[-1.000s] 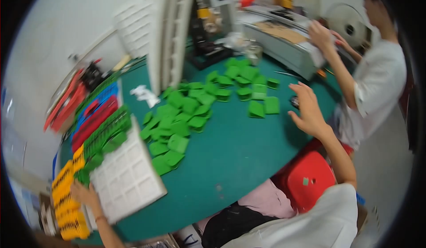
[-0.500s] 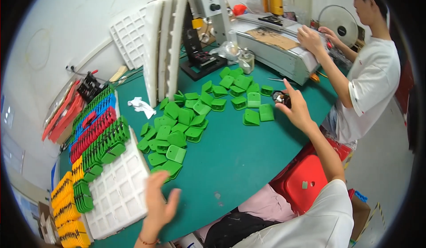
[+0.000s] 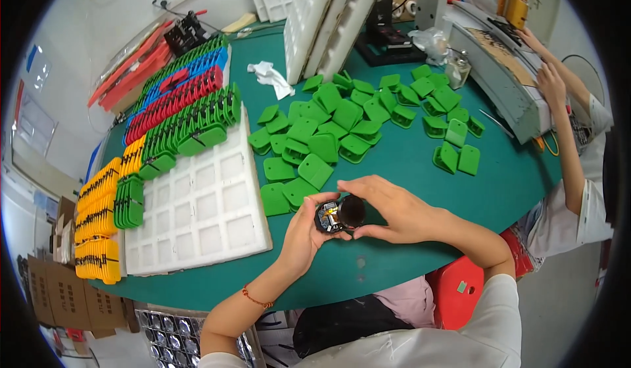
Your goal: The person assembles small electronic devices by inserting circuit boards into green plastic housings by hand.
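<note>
Both hands meet over the front middle of the table, closed around a small opened electronic device. My left hand (image 3: pixel 303 238) pinches the round black housing (image 3: pixel 323 220), whose inside shows a circuit board and yellow parts. Thumb and fingers of my right hand (image 3: pixel 401 215) grip a round black disc (image 3: pixel 352 211) at the housing's right side, tilted against it. Whether a cable joins the two parts I cannot tell. Just beyond my hands lie loose green plastic pieces (image 3: pixel 323 147), folded like clips, in a wide heap.
To the left, a white gridded tray (image 3: pixel 197 217) bears rows of green, red, blue and yellow pieces (image 3: pixel 98 220). White foam trays (image 3: pixel 328 26) stand upright behind the heap. At right, a co-worker's hands (image 3: pixel 551 82) are at a grey machine (image 3: pixel 503 72). A red stool (image 3: pixel 457 289) stands below.
My right hand has come from the right side to the front middle with the device. My left hand, open and free before, now grips the housing. The view has turned.
</note>
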Demonstrator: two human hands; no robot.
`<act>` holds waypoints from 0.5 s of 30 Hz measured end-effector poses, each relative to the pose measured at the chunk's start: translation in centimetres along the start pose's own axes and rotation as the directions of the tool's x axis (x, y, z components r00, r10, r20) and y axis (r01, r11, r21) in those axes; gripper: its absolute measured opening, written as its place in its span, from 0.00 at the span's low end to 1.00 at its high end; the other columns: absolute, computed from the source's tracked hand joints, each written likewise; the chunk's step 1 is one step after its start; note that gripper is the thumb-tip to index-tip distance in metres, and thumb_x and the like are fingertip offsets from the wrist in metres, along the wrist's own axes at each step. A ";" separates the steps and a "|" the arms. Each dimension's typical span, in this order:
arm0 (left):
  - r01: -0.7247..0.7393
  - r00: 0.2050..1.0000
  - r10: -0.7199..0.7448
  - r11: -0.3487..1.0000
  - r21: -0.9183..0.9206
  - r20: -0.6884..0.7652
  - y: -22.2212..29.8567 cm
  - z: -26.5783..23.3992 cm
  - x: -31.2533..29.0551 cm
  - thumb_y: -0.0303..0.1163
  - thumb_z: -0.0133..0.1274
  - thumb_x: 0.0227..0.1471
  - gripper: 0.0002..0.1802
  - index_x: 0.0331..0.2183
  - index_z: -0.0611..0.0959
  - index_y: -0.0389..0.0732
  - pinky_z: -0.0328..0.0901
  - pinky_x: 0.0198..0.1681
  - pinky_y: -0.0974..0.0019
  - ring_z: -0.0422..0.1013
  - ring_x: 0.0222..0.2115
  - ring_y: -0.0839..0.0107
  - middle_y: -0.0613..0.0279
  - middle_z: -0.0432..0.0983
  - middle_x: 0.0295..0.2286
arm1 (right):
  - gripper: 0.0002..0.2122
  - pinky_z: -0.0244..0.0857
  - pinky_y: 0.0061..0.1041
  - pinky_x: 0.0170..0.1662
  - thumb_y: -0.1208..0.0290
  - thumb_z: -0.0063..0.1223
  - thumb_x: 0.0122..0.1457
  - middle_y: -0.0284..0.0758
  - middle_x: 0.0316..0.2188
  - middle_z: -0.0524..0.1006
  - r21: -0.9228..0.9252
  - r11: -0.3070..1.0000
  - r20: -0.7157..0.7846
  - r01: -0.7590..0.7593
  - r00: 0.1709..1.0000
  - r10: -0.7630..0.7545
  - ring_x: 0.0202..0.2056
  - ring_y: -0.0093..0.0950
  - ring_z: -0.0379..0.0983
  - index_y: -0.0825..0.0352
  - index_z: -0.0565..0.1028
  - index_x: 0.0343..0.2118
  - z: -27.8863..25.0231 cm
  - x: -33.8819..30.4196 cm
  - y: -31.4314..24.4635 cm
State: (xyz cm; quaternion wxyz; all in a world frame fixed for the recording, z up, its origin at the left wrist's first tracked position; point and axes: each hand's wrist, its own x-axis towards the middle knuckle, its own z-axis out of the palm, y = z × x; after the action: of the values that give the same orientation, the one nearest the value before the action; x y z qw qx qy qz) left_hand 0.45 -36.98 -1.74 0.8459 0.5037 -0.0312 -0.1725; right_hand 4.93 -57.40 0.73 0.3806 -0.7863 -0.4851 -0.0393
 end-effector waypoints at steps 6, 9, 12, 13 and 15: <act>-0.054 0.998 0.054 0.998 0.043 0.013 0.5 0.0 -0.2 0.49 0.28 0.61 0.30 0.51 0.63 0.32 0.68 0.45 0.59 0.69 0.43 0.63 0.50 0.65 0.45 | 0.27 0.68 0.32 0.43 0.74 0.61 0.44 0.44 0.45 0.69 -0.091 0.993 -0.099 0.071 0.992 -0.080 0.43 0.41 0.70 0.70 0.65 0.49 1.1 -0.6 1.2; -0.001 0.999 0.003 0.999 -0.045 0.034 0.8 0.0 -0.1 0.42 0.31 0.62 0.28 0.57 0.56 0.32 0.64 0.51 0.55 0.63 0.50 0.60 0.51 0.59 0.52 | 0.27 0.69 0.31 0.40 0.75 0.61 0.43 0.45 0.45 0.69 -0.151 0.984 -0.137 0.099 0.983 -0.120 0.41 0.40 0.71 0.72 0.66 0.48 1.3 -0.5 1.2; 0.019 0.998 -0.013 0.995 -0.102 0.063 0.9 -0.2 -0.1 0.36 0.31 0.62 0.27 0.58 0.53 0.34 0.62 0.53 0.54 0.61 0.52 0.59 0.52 0.55 0.55 | 0.27 0.69 0.31 0.39 0.77 0.61 0.42 0.45 0.46 0.69 -0.136 0.984 -0.162 0.113 0.978 -0.135 0.40 0.40 0.71 0.73 0.66 0.47 1.0 -0.4 1.1; 0.017 0.997 -0.008 0.995 -0.099 0.082 0.9 -0.3 0.0 0.35 0.30 0.61 0.27 0.59 0.52 0.34 0.62 0.53 0.54 0.61 0.52 0.59 0.52 0.54 0.55 | 0.26 0.69 0.32 0.40 0.77 0.61 0.42 0.45 0.46 0.69 -0.147 0.982 -0.158 0.121 0.977 -0.144 0.40 0.40 0.71 0.74 0.66 0.47 0.9 -0.4 1.1; 0.025 0.996 -0.015 0.993 -0.114 0.090 0.9 -0.4 0.0 0.34 0.30 0.62 0.27 0.59 0.52 0.34 0.61 0.53 0.54 0.61 0.52 0.59 0.52 0.54 0.56 | 0.26 0.69 0.32 0.40 0.77 0.61 0.42 0.45 0.46 0.69 -0.152 0.980 -0.149 0.128 0.977 -0.151 0.41 0.40 0.71 0.74 0.67 0.47 0.9 -0.4 1.2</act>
State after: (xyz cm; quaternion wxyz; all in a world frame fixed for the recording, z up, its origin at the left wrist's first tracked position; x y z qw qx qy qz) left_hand 0.80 -36.29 -1.13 0.8694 0.4465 -0.0537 -0.2047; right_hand 5.40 -57.40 -0.80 0.3578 -0.7694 -0.5033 -0.1629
